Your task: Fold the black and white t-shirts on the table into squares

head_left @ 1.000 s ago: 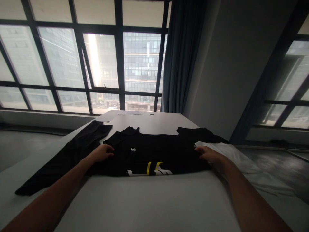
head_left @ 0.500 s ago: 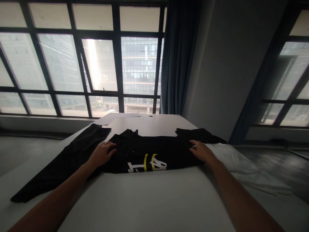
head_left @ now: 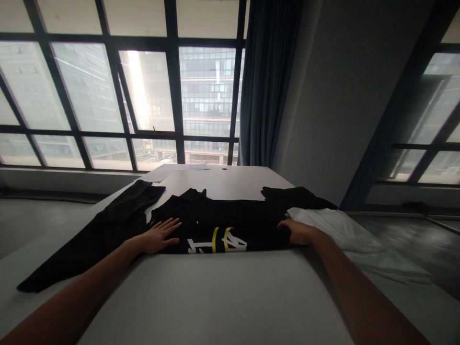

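Observation:
A folded black shirt with white and yellow print on its front lies across the white table. My left hand rests palm down on the shirt's left part, fingers spread flat. At the opposite end, my right hand is closed on the shirt's right edge, its fingers partly hidden. A long piece of black cloth stretches from beside my left hand toward the near left; whether it joins the shirt I cannot tell. More black fabric sticks out beyond the shirt at the back right.
White cloth lies to the right of my right hand, reaching the right side of the table. Sheets of paper are at the far left of the tabletop. Windows and a dark blue curtain stand behind the table.
My left hand has moved nearer and slightly right, its fingers now flattened and spread. My right hand has shifted a little toward me along the edge. The shirt's near edge looks straighter.

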`<state>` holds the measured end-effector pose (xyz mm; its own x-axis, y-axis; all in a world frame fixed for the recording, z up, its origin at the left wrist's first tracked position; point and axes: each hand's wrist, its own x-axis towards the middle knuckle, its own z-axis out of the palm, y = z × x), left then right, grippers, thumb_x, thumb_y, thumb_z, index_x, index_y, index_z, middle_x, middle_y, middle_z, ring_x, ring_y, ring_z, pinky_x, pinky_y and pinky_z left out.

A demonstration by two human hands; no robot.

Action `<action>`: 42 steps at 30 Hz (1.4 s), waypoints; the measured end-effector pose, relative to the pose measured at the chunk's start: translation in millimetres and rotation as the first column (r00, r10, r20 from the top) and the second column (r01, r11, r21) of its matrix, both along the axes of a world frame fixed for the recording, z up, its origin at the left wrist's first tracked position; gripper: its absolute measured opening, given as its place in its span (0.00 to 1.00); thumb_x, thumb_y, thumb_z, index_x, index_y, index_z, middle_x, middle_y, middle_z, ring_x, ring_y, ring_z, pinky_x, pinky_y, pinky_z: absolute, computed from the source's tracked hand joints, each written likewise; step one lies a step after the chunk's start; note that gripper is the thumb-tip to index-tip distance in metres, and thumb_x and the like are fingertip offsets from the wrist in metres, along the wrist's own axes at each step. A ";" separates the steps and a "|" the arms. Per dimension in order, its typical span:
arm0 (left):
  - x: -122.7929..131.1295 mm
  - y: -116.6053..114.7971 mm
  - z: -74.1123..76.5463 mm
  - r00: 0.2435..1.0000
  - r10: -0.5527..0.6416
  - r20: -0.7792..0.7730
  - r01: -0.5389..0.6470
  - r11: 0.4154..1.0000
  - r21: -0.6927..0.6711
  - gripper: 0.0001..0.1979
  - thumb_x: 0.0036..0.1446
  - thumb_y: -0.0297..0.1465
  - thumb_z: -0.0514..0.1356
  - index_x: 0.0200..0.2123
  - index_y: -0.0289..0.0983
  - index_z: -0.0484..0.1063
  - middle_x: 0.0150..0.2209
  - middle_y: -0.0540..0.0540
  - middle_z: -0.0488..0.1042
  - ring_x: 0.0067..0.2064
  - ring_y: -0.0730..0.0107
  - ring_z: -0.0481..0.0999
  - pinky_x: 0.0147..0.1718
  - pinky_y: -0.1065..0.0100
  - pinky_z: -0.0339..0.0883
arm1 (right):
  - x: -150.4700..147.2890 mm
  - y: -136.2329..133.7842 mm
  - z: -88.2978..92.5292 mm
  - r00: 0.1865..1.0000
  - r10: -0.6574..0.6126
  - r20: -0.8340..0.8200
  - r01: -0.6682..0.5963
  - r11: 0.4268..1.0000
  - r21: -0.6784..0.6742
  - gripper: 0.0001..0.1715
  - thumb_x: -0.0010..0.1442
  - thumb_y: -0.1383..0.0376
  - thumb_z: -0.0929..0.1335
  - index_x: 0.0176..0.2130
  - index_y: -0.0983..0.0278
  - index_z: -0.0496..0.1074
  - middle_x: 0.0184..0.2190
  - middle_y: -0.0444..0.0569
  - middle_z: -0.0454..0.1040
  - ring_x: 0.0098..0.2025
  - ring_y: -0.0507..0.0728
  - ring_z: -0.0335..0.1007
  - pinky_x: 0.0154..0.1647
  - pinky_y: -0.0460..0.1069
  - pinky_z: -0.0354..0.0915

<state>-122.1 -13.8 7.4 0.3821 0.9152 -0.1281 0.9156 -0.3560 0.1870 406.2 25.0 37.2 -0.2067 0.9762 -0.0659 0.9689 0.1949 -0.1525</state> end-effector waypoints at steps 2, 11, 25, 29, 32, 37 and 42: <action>-1.8 -0.5 5.4 1.000 0.000 0.001 0.000 1.000 -0.013 0.40 0.60 0.57 0.48 0.70 0.45 0.46 0.72 0.45 0.40 0.72 0.50 0.39 0.66 0.46 0.39 | -4.8 -4.6 8.4 1.000 -0.019 0.003 0.019 0.995 -0.097 0.41 0.40 0.79 0.69 0.54 0.60 0.73 0.52 0.53 0.75 0.48 0.62 0.75 0.44 0.49 0.70; 21.8 89.2 65.1 0.974 0.195 -0.117 -0.172 0.969 0.179 0.28 0.63 0.50 0.45 0.46 0.41 0.77 0.49 0.40 0.78 0.50 0.50 0.76 0.46 0.58 0.67 | -65.2 59.3 30.1 0.988 -0.035 0.149 0.026 0.997 0.066 0.18 0.57 0.65 0.68 0.47 0.61 0.78 0.50 0.55 0.77 0.52 0.65 0.73 0.47 0.53 0.68; 18.9 265.4 14.8 0.879 0.468 0.092 -0.477 0.861 0.176 0.32 0.53 0.41 0.61 0.60 0.36 0.65 0.55 0.31 0.74 0.57 0.43 0.70 0.50 0.51 0.65 | -49.0 169.6 4.6 0.991 -0.060 0.116 0.058 0.998 0.012 0.33 0.52 0.71 0.70 0.58 0.63 0.70 0.55 0.57 0.73 0.55 0.63 0.72 0.52 0.51 0.67; 15.0 281.3 12.9 0.856 0.452 0.249 -0.491 0.862 0.123 0.28 0.45 0.37 0.66 0.51 0.37 0.73 0.46 0.37 0.79 0.50 0.50 0.77 0.46 0.60 0.69 | -48.2 173.5 7.6 0.984 -0.056 0.171 0.056 0.998 0.004 0.26 0.51 0.69 0.71 0.51 0.62 0.75 0.48 0.54 0.78 0.49 0.61 0.75 0.46 0.50 0.69; 10.9 277.4 23.6 0.818 0.432 0.380 -0.506 0.854 0.119 0.17 0.44 0.33 0.66 0.40 0.37 0.77 0.40 0.39 0.81 0.46 0.51 0.79 0.43 0.62 0.70 | -49.4 164.9 13.7 0.981 -0.043 0.188 0.038 0.999 0.033 0.18 0.52 0.68 0.71 0.45 0.63 0.78 0.46 0.56 0.78 0.48 0.62 0.75 0.46 0.51 0.67; -5.4 237.7 61.9 0.700 0.352 0.622 -0.548 0.823 0.151 0.16 0.49 0.33 0.60 0.42 0.33 0.74 0.40 0.40 0.80 0.43 0.55 0.79 0.41 0.62 0.72 | -44.3 130.0 30.0 0.971 0.021 0.237 -0.083 0.963 0.255 0.14 0.56 0.65 0.69 0.44 0.65 0.74 0.47 0.56 0.76 0.53 0.63 0.70 0.64 0.60 0.49; -25.9 163.6 91.5 0.558 0.214 0.802 -0.519 0.844 0.137 0.22 0.47 0.34 0.61 0.47 0.34 0.69 0.36 0.45 0.79 0.38 0.61 0.79 0.39 0.62 0.74 | -33.4 79.7 42.6 0.958 0.019 0.286 -0.126 0.925 0.359 0.13 0.54 0.65 0.69 0.42 0.63 0.73 0.37 0.51 0.78 0.47 0.60 0.71 0.66 0.60 0.43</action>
